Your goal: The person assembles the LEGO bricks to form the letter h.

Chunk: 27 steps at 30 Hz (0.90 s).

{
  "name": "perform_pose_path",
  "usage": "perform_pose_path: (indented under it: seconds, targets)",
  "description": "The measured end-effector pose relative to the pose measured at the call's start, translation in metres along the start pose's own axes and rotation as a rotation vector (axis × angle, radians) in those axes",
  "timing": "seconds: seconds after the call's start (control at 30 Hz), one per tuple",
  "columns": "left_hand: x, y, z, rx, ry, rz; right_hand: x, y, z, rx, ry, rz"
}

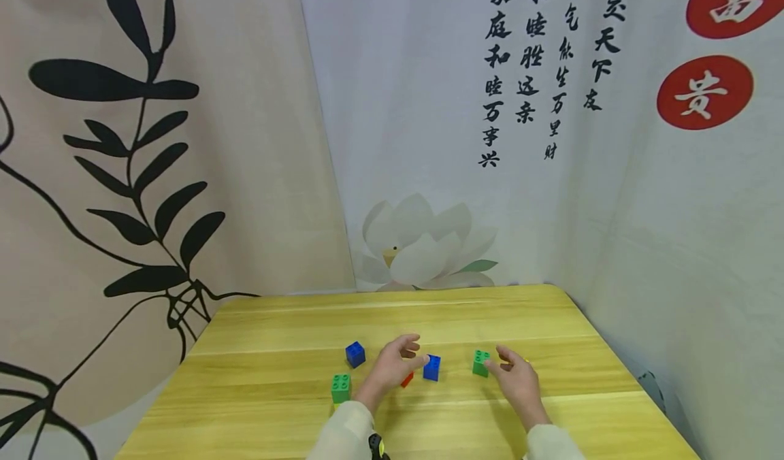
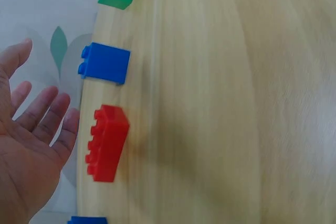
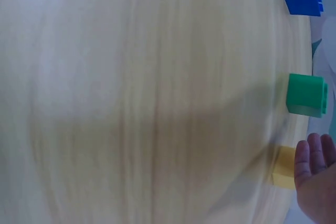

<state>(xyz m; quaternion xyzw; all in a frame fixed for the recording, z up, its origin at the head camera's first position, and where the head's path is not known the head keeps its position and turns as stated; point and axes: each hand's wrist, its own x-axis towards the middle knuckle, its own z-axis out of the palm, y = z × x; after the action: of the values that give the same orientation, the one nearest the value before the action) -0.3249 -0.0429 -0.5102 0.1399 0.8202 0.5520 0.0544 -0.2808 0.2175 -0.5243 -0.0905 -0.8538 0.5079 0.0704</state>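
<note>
My left hand (image 1: 388, 370) hovers over the table with fingers spread and relaxed, palm facing right. Below it lies a long red brick (image 2: 107, 142), mostly hidden by the hand in the head view. Just past the left thumb stands a blue brick (image 1: 431, 367). My right hand (image 1: 517, 382) is raised beside a green brick (image 1: 481, 363), its thumb overlapping that brick's edge in the head view. Behind the right fingers sits a yellow brick (image 3: 284, 167), partly covered in the right wrist view. Neither hand holds anything.
Left of the left hand are another blue brick (image 1: 355, 354) and another green brick (image 1: 340, 387), with a bit of yellow (image 1: 336, 406) showing below the green one. The wooden table (image 1: 275, 337) ends at a printed cloth backdrop (image 1: 429, 140).
</note>
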Motion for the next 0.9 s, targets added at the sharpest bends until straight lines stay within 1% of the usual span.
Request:
perform_pose_path:
  seconds: [0.13,0.27,0.37,0.5,0.63,0.9]
  targets:
    - [-0.001,-0.002,0.01,-0.062,0.015,-0.028,0.002,0.006,0.006,0.007,0.005,0.013]
    - [-0.001,-0.006,0.019,-0.106,0.067,-0.057,0.003,0.008,0.011,0.023,0.006,0.012]
    - [-0.001,-0.007,0.024,-0.123,0.105,-0.069,0.004,0.008,0.014,0.04,0.004,0.008]
    - [-0.002,-0.007,0.027,-0.122,0.127,-0.082,0.006,0.008,0.019,0.049,0.009,0.005]
    - [0.0,-0.007,0.027,-0.101,0.128,-0.087,0.007,0.009,0.023,0.056,0.004,0.009]
    - [0.006,-0.002,0.031,-0.072,0.095,-0.069,0.01,0.016,0.027,0.084,-0.012,0.016]
